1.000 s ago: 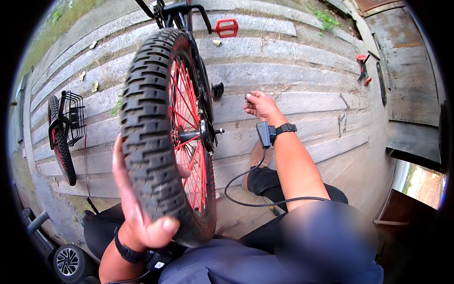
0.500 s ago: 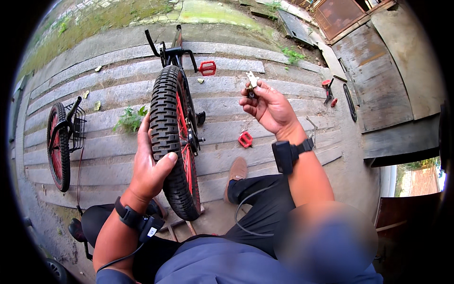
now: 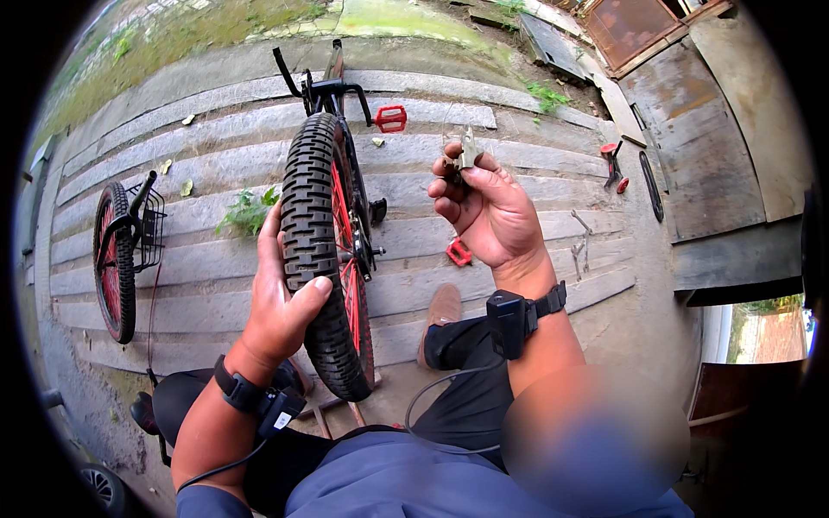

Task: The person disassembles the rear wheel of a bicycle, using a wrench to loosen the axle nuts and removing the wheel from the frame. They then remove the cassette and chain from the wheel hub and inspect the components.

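Two hands were found occupied. Taking directions from mid-view, my left hand [image 3: 281, 315] at 8 o'clock gripped the knobbly black tyre [image 3: 308, 224], thumb upon the tread; the tyre lay at 9 o'clock. My right hand [image 3: 505, 211] at 2 o'clock pinched a small metal part [image 3: 468, 149], itself at 1 o'clock. A red pedal [image 3: 390, 119] was noted at 12, a black basket [image 3: 152, 233] farther out at 9.

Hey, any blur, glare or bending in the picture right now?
In the head view, stone slabs curve toward the picture's edge; a round blur covers the lower right; the opening at far right looks partly overexposed; the tire tread is crisp, while the metal part in the right hand shows less detail.
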Demonstrator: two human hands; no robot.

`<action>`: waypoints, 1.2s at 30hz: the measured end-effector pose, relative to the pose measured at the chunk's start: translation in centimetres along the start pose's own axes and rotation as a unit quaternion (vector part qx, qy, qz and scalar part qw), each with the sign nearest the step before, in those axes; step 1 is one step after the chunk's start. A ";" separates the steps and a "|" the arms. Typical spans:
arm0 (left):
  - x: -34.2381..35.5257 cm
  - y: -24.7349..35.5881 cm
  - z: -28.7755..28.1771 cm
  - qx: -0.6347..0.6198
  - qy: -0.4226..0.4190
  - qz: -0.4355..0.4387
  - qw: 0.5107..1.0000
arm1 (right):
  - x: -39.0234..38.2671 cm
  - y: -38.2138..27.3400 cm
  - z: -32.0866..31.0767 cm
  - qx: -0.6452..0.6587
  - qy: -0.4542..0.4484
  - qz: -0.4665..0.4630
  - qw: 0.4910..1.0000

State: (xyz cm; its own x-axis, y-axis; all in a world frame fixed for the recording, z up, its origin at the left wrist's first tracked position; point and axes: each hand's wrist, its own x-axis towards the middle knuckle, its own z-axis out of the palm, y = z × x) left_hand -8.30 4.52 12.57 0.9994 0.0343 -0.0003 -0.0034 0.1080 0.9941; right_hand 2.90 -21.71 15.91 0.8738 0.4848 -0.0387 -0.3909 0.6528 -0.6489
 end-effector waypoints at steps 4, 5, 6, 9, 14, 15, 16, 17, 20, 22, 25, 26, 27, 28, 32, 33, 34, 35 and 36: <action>-0.1 0.5 0.4 -0.018 0.002 -0.011 1.000 | 1.0 0.1 -0.5 -0.012 0.014 0.000 1.000; -0.1 0.6 0.4 -0.022 0.002 -0.012 1.000 | 1.2 0.1 -0.4 -0.015 0.016 0.001 1.000; -0.1 0.5 0.5 -0.019 0.003 -0.011 1.000 | 1.4 0.2 -0.3 -0.017 0.018 0.002 1.000; 0.0 0.6 0.5 -0.009 0.005 -0.008 1.000 | 1.7 0.2 -0.4 -0.018 0.039 0.006 0.999; 0.0 0.9 0.5 -0.003 -0.002 -0.017 1.000 | 1.8 0.5 -0.3 -0.047 0.088 0.000 0.995; 0.0 1.0 0.6 -0.007 -0.002 -0.023 1.000 | 1.8 0.5 -0.3 -0.049 0.089 0.003 0.995; 0.0 0.8 0.5 -0.003 0.004 -0.013 1.000 | 1.8 0.5 -0.4 -0.052 0.089 0.005 0.995; 0.0 0.7 0.4 -0.012 0.002 -0.013 1.000 | 1.7 0.4 -0.4 -0.056 0.090 0.008 0.994; -0.2 0.9 0.1 -0.025 -0.007 -0.021 0.999 | 1.7 0.5 -0.2 -0.075 0.098 0.004 0.992; -0.2 0.7 0.1 -0.027 -0.002 -0.019 0.999 | 1.7 0.4 -0.2 -0.079 0.093 0.005 0.993; -0.2 0.8 -0.1 -0.032 -0.005 -0.023 0.999 | 1.9 0.5 -0.4 -0.075 0.084 0.009 0.994; -0.2 0.8 -0.1 -0.031 -0.006 -0.024 0.999 | 1.9 0.5 -0.3 -0.067 0.083 0.012 0.994; -0.2 0.8 -0.1 -0.030 -0.006 -0.024 0.999 | 1.9 0.5 -0.3 -0.058 0.082 0.016 0.995; -0.3 0.9 -0.1 -0.029 -0.006 -0.026 0.999 | 2.0 0.6 -0.2 -0.050 0.081 0.019 0.995; -0.3 0.8 -0.2 -0.024 -0.005 -0.032 0.999 | 2.0 0.4 0.1 -0.035 0.084 0.032 0.995; -0.3 0.8 -0.2 -0.023 -0.005 -0.034 0.999 | 2.1 0.5 -0.1 -0.045 0.088 0.032 0.995; -0.3 0.8 -0.2 -0.024 -0.005 -0.034 0.999 | 2.1 0.6 -0.3 -0.054 0.091 0.033 0.994; -0.2 0.8 -0.2 -0.024 -0.005 -0.034 0.999 | 2.1 0.6 -0.6 -0.055 0.095 0.038 0.993; -0.2 0.8 -0.1 -0.024 -0.006 -0.035 0.999 | 2.1 0.6 -0.9 -0.057 0.098 0.044 0.993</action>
State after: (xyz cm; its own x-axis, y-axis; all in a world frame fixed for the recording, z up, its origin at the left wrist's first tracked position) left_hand -8.53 4.73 13.33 0.9976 0.0140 -0.0676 0.0646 0.1564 0.9856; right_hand 4.75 -20.80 14.73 0.8819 0.4064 -0.2391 -0.4424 0.5380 -0.7175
